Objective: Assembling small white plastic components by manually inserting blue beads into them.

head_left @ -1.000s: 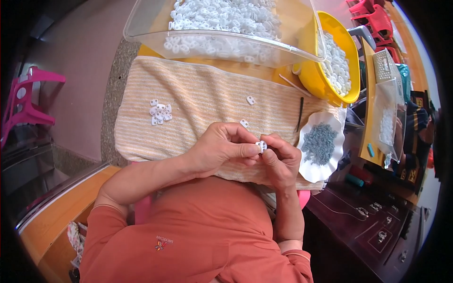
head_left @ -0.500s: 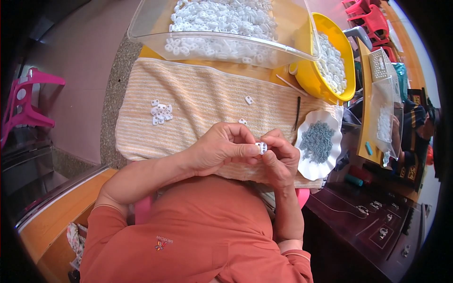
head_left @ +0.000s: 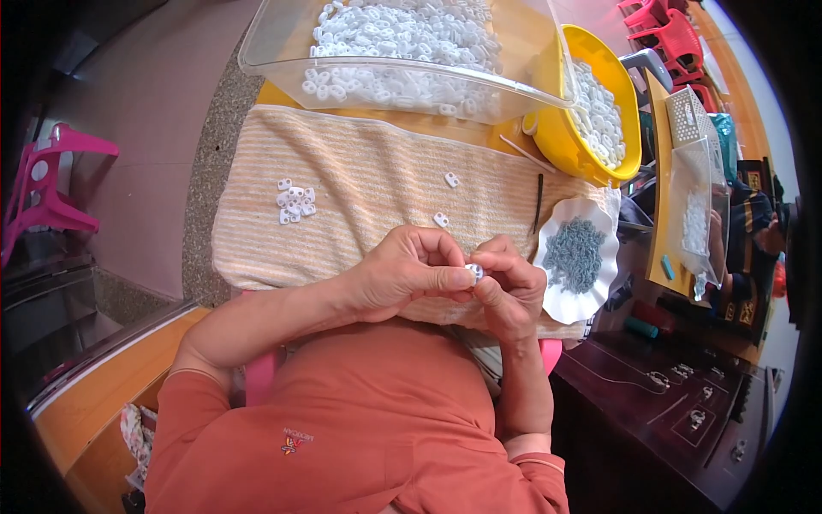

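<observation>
Between the fingertips of both hands is a small white plastic piece with holes point(head_left: 473, 272). My left hand point(head_left: 411, 270) pinches it from the left, thumb in front, and my right hand point(head_left: 509, 287) pinches it from the right. Fingers cover much of the piece, so I cannot tell whether a second part is in it. Just beyond my hands a loose white piece point(head_left: 440, 219) lies on the striped towel point(head_left: 360, 163), with another white piece point(head_left: 452, 180) farther off. A small pile of white pieces point(head_left: 294, 202) sits on the towel's left side.
Right of my hands is a white wavy-edged dish point(head_left: 561, 306) of small grey-blue parts point(head_left: 575, 254). Behind the towel stand a clear bin point(head_left: 411, 73) and a yellow tub point(head_left: 629, 128), both holding white pieces. A thin black stick point(head_left: 539, 204) lies near the dish.
The held piece has tilted slightly between my fingertips and sits a little lower. Both hands stay nearly in place, and the view has shifted slightly.
</observation>
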A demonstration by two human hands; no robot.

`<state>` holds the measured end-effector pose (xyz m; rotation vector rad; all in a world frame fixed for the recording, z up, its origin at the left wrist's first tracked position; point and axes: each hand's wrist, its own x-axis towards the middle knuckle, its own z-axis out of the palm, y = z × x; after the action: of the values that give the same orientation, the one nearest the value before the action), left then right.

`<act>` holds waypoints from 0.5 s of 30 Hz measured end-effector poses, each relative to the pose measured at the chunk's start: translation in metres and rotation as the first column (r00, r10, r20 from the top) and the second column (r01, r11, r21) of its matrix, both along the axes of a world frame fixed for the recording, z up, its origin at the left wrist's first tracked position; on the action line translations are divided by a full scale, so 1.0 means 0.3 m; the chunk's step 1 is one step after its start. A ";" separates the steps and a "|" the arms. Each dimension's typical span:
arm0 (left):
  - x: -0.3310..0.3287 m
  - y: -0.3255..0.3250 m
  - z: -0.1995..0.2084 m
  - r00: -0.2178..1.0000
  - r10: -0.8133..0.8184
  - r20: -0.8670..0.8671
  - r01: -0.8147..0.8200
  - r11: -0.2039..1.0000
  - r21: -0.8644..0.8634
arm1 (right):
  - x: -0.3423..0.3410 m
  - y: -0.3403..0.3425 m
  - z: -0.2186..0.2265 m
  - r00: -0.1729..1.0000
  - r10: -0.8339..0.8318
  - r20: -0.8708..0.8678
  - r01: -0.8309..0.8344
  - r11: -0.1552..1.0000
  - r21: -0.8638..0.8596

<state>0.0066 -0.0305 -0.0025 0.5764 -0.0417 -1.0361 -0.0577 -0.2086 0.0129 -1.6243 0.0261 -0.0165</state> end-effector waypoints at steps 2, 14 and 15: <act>-0.003 -0.002 0.005 1.000 -0.001 0.008 0.001 1.000 -0.002 | -0.004 -0.005 0.002 0.998 0.054 0.030 -0.055 0.998 0.014; 0.010 -0.008 0.003 0.997 -0.021 0.073 0.019 0.999 0.035 | 0.004 -0.007 0.022 0.998 0.064 -0.013 -0.064 0.997 -0.031; 0.012 -0.005 0.002 0.997 -0.032 0.065 0.028 0.998 0.059 | 0.005 -0.010 0.029 0.995 0.099 -0.014 -0.099 0.995 -0.007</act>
<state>0.0102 -0.0320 -0.0018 0.6643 -0.0788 -1.0503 -0.0562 -0.2117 0.0216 -1.6320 -0.0445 0.0705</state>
